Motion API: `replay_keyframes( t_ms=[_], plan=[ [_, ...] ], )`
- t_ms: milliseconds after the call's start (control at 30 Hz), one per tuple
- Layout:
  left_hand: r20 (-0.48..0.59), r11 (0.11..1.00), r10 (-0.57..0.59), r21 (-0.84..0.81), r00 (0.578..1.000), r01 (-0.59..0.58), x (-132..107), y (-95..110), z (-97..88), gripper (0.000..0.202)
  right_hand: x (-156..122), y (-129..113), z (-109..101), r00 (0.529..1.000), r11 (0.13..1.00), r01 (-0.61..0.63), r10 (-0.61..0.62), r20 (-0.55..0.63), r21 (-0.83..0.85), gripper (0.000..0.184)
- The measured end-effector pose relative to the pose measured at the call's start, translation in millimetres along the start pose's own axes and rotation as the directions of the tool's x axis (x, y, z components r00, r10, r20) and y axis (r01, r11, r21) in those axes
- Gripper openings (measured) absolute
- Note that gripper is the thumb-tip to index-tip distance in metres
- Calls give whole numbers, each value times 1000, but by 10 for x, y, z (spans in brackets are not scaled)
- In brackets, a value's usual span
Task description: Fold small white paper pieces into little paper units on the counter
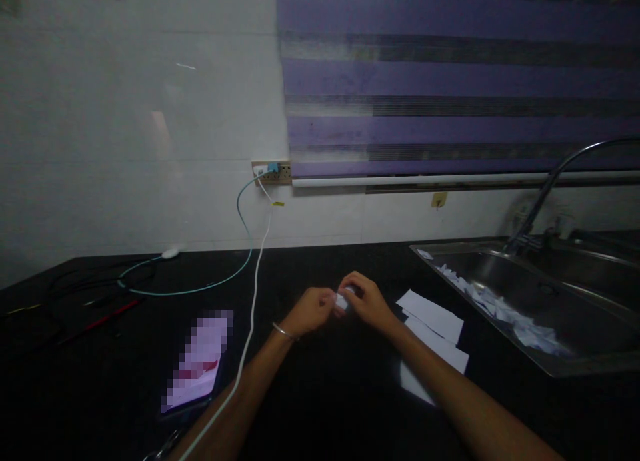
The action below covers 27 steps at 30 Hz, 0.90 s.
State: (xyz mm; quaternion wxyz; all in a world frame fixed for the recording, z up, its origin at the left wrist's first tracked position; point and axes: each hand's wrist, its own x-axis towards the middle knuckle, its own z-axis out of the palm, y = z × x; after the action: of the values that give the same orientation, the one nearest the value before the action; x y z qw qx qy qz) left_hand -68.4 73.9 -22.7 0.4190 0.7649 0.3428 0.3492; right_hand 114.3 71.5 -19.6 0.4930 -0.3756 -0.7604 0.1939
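Between the fingers (357, 280), white paper (341, 302), partly covered, shape unclear

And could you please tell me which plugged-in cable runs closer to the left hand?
The white cable passes nearer the left hand; the teal cable loops off leftward.

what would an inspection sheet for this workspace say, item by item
Surface: dark countertop, dimly lit.
Job's things: small white paper, partly hidden; white sheets beside and partly behind the right forearm; white pieces along the sink's left side.
Clutter: lit screen, pixelated; red item, details unclear.
Hands: left hand and right hand both pinch the small white paper.
Cables: white cable in front of the left forearm; teal cable looping.
Surroundings: wall, purple striped blind, faucet.
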Motion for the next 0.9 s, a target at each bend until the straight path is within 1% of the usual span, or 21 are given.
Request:
replay_keyframes(
  t_ms=[33,67,167,233,300,367,400,500,600,767,900],
  plan=[
    [-9,1000,7,11,1000,-7,1,-4,3,29,1,6,12,1000,999,-19,20,-13,30,3],
    [-18,1000,15,26,1000,-14,2,-7,6,29,2,13,26,998,996,-46,48,-30,72,5],
    [-52,997,22,77,998,-18,2,-3,7,32,5,36,66,983,956,-149,170,-67,252,29],
    [-71,995,19,100,997,-12,0,13,-1,35,6,53,77,965,898,-232,260,-27,373,42],
    [-86,994,19,106,996,-9,-4,31,-11,37,11,71,73,942,825,-322,328,70,465,50],
    [-96,994,25,107,995,-15,-4,41,-18,38,20,85,59,921,771,-383,363,143,509,49],
    [-97,994,29,109,995,-18,-1,41,-18,39,27,89,51,914,759,-397,376,149,517,46],
    [-100,992,43,120,994,-31,14,31,-6,39,48,84,27,901,766,-412,424,94,494,34],
    [-113,993,55,113,992,-42,33,25,8,40,61,61,6,888,772,-424,458,48,473,31],
    [-102,998,24,55,994,-19,42,30,2,38,57,38,1,884,740,-429,462,72,518,34],
    [-100,1000,9,7,995,-8,43,34,-2,36,50,38,21,898,729,-406,431,91,551,36]
  ],
)
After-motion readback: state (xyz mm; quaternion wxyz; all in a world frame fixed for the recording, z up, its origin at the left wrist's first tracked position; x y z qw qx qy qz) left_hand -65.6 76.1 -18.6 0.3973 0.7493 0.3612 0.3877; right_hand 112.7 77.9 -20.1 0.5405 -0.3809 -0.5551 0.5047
